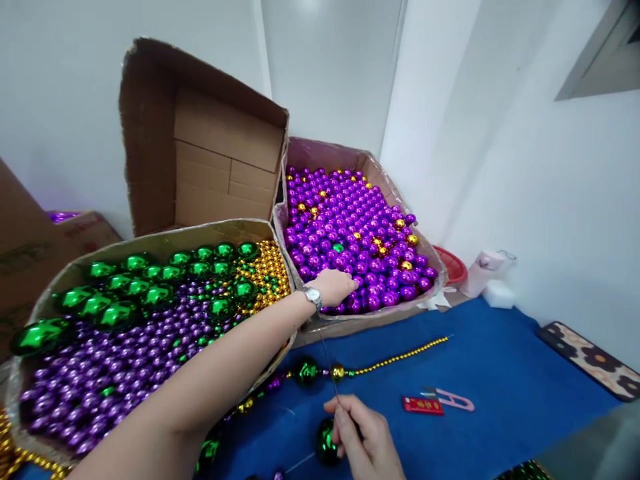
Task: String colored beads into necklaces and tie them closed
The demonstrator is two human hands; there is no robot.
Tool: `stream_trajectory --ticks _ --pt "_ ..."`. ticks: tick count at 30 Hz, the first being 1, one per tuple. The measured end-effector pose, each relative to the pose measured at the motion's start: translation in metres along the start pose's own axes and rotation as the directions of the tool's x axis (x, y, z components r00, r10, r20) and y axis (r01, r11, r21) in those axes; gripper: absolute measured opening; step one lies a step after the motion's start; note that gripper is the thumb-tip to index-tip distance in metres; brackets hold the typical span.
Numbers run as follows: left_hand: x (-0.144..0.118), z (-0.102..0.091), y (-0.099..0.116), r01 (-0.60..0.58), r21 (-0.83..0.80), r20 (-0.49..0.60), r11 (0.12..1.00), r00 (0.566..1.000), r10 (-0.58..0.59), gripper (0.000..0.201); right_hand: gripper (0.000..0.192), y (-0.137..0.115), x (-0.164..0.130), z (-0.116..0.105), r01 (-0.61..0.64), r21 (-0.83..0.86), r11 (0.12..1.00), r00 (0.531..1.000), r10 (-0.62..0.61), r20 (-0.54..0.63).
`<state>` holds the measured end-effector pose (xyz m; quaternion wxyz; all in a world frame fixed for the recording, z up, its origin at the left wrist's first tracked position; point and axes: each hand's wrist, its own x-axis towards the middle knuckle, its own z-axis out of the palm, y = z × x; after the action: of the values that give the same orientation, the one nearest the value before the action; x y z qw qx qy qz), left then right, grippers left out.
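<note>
Two bead cartons crowding blue table (500, 373), left hand (334, 287) dipping fingers curled into purple-bead box (357, 233), grip unclear, right hand (363, 437) pinching wire (327, 363) beside green bauble (326, 441), snips (450, 399) on open cloth rightward.

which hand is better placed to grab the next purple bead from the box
The left hand. It is stretched over the box of purple beads, fingers down among them. The right hand is low over the blue cloth, pinching a thin needle beside a green ball.
</note>
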<state>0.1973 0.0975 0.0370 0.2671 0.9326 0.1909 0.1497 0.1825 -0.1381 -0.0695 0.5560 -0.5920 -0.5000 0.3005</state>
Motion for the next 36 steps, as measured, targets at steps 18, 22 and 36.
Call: stream_trajectory --ticks 18,22,36 --pt "-0.2 -0.006 0.033 -0.095 -0.995 -0.063 -0.024 0.806 -0.589 0.023 0.024 -0.014 -0.015 -0.007 0.253 -0.232 0.939 0.962 -0.219 0.162" --pt "-0.215 0.002 0.03 -0.098 -0.994 -0.041 -0.055 0.775 -0.631 0.024 0.023 -0.014 -0.019 -0.002 0.238 -0.254 0.937 0.96 -0.188 0.206" --pt "-0.24 0.0 0.013 -0.045 -0.996 -0.087 0.083 0.777 -0.624 0.028 0.023 -0.019 -0.022 -0.01 0.2 -0.322 0.926 0.966 -0.132 0.222"
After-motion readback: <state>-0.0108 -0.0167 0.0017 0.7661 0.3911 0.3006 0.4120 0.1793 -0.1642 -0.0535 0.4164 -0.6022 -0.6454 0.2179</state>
